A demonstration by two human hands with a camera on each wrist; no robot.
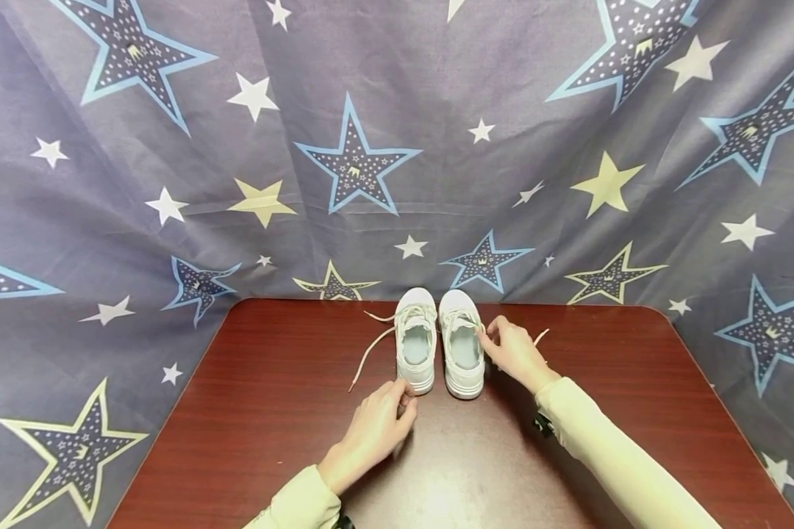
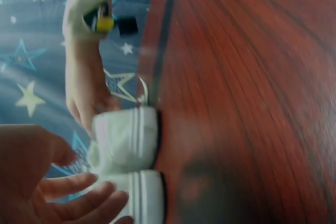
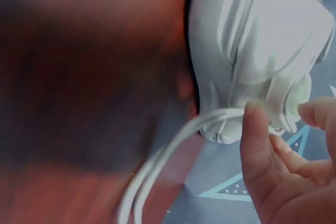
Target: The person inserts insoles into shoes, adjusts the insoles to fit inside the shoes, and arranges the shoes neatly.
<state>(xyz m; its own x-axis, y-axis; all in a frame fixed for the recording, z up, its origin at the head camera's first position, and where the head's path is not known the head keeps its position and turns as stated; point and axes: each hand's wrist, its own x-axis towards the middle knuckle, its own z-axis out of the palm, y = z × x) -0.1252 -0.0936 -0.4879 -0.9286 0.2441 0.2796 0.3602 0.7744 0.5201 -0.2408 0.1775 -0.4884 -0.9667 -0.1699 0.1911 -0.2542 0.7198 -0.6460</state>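
Observation:
Two white lace-up sneakers stand side by side, toes pointing away: the left sneaker (image 1: 415, 342) and the right sneaker (image 1: 464, 345). My left hand (image 1: 373, 422) hovers by the left sneaker's heel, fingers loosely bent and holding nothing; the left wrist view shows those fingers spread before the heels. At the outer side of the right sneaker is my right hand (image 1: 517, 356). In the right wrist view its thumb and fingers stand apart around the collar, with one fingertip touching the side near a white shoelace (image 3: 173, 150). The left sneaker's shoelace (image 1: 370, 356) trails loose to the left.
The sneakers stand on a reddish-brown wooden table (image 1: 291, 367) near its back edge. Behind and around the table hangs a grey-purple curtain (image 1: 437, 169) printed with stars. The right sneaker's lace end (image 1: 541, 337) sticks out beyond my right hand.

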